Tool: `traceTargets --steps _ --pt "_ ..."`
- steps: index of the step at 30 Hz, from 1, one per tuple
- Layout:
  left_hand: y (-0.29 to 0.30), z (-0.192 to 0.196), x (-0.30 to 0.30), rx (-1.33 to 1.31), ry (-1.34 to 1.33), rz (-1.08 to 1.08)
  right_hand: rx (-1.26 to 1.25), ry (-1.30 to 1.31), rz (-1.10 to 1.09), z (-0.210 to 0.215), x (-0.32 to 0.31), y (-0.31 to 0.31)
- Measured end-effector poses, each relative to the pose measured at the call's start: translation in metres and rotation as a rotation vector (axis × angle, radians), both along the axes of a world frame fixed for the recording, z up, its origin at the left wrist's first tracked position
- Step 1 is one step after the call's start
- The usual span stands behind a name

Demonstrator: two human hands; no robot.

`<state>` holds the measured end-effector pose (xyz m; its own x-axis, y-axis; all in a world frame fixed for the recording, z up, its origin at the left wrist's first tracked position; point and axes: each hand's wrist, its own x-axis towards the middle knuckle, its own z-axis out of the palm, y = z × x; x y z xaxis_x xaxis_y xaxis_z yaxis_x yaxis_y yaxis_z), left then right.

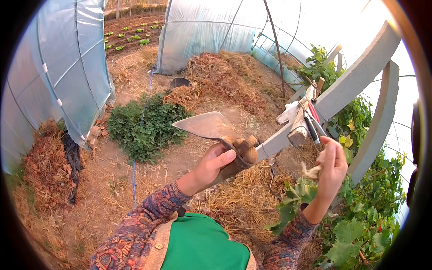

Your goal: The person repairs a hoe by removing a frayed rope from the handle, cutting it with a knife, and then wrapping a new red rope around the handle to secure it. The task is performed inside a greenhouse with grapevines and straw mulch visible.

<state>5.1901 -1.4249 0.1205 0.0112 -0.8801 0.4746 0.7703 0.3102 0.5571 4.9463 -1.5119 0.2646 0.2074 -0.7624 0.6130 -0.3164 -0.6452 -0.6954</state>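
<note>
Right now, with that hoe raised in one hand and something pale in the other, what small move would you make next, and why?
Probably bring the right hand with its pale fibrous scrap across to the hoe. The left hand grips the hoe at its dirt-caked socket, blade up and pointing left, and the two hands are apart. The scrap looks suited to wiping or packing that socket, though I cannot tell which.

bright daylight, perhaps overexposed upper right
</note>
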Motion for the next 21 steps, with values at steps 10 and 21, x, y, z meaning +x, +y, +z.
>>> traceTargets --steps 10,21 --pt "-0.022 -0.034 0.015 0.141 -0.012 -0.049 0.47 -0.343 0.592 -0.18 0.079 0.039" --pt "-0.004 -0.048 0.001 0.33 -0.491 0.723 0.109 -0.088 0.461 -0.225 0.114 0.052"
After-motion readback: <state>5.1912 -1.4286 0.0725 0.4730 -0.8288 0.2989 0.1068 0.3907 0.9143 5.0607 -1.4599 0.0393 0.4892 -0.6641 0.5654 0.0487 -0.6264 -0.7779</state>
